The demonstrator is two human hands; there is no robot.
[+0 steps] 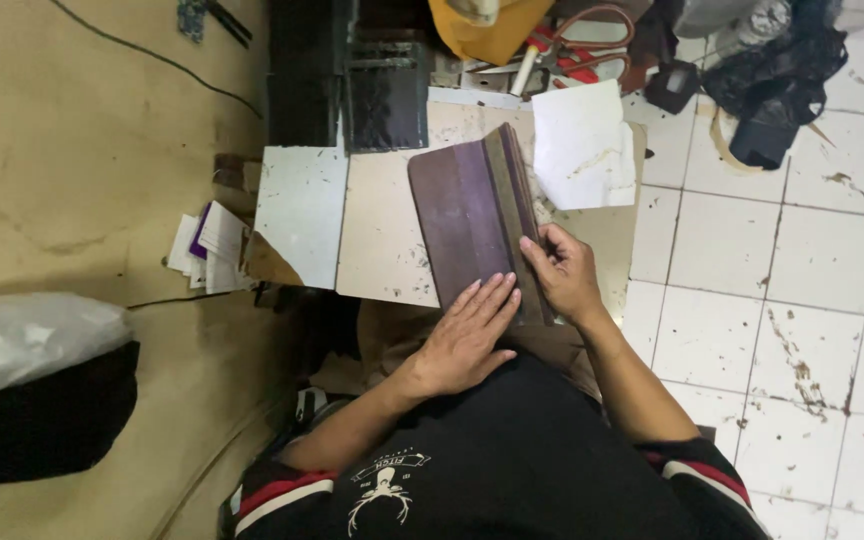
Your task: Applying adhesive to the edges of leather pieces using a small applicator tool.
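While the purple-brown leather piece [472, 215] lies on the counter [382, 250], it is pressed flat by the left hand [467, 340], fingers together; its folded edge is pinched by the right hand [564, 272].

A folded leather piece [472, 215] lies on the counter [382, 250]. At its 3 o'clock lies a paper sheet [584, 145], at 9 o'clock a card stack [210, 248], at 12 o'clock scissors [582, 45].

The folded brown piece [472, 215] looks like matt leather; the white sheet [584, 145] is paper; the floor tiles [752, 270] are glossy, stained ceramic.
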